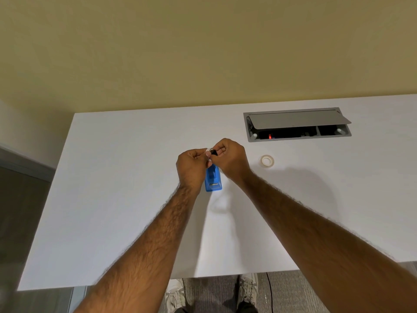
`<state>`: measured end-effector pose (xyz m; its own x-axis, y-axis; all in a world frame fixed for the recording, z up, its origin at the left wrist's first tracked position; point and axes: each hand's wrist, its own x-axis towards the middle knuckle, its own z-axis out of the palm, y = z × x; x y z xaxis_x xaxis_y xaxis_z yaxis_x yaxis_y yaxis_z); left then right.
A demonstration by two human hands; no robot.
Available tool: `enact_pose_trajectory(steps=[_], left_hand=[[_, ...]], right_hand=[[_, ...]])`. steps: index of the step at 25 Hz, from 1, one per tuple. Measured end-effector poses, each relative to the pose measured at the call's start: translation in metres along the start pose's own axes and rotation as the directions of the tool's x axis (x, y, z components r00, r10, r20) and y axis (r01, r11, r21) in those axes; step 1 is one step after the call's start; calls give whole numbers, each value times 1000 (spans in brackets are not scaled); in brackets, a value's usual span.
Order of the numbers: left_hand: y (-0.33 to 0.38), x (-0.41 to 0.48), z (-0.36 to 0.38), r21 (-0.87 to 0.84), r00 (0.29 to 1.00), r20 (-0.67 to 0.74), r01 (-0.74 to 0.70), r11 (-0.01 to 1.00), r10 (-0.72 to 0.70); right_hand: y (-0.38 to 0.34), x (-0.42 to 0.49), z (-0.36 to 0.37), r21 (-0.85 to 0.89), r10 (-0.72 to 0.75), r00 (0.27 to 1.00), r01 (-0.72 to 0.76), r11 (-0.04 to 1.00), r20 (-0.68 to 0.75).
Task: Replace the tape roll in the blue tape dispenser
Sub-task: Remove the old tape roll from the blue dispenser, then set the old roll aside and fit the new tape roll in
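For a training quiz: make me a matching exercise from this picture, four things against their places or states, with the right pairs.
Things:
1. blue tape dispenser
2. tape roll
3. grey cable box
4. small black part

Places or states:
A. pinched between the fingertips of both hands
B. lying alone on the table, right of the hands
C. standing on the table under the hands
D. set into the tabletop, lid partly raised

Pairs: 1-C, 2-B, 3-D, 4-A

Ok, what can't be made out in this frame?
- Head view: the small black part pinched between left hand and right hand is mostly covered by fingers.
- Far end of the blue dispenser: behind the hands.
- Tape roll on the table: too small to judge how full.
- Cable box contents: dark, under its lid.
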<state>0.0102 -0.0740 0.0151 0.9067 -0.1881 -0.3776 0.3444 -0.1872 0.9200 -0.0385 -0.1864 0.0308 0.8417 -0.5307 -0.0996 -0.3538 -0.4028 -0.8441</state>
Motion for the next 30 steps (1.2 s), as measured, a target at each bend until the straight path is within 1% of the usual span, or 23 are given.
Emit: enact_pose_trajectory(steps=[3,6,8,10,11,14,16,20,23,27,30], left_hand=[[2,8,2,11,1000,9,-4,1000,4],[5,24,6,2,999,-39,9,1000,-8],[7,41,12,9,998,-65,24,1000,-23],[7,62,21,55,997,-66,36,998,-32],[6,74,26,79,997,-63,44,996,-39],[0,104,38,171,997,-64,60,983,-50],[-9,121,44,233,998,-54,53,971,-41],[-28,139,47,281,997,-65,65,957,-48],[-32,140,45,296,997,-73,47,954,-27],[-32,132,31,371,999,-44,21,928,-5],[-26,102,9,344,998,2,-64,937,68]], right_hand=[[1,2,0,-9,-44,998,43,999,-53],[2,8,-1,-22,-50,991,48,999,-126],[2,11,-4,-66,-10,992,1,998,-128],[7,12,-8,-145,47,995,-59,988,-87],[12,11,-9,-157,79,995,-88,984,-67],[29,3,-11,-93,155,987,-159,983,-45],[38,-1,-10,-108,178,984,-180,978,-24],[51,-9,-8,-90,186,982,-187,978,-21],[58,-11,-5,-87,194,981,-195,977,-19],[50,-8,-4,-58,190,982,-190,980,-10],[38,-4,-4,49,219,976,-219,975,-4]])
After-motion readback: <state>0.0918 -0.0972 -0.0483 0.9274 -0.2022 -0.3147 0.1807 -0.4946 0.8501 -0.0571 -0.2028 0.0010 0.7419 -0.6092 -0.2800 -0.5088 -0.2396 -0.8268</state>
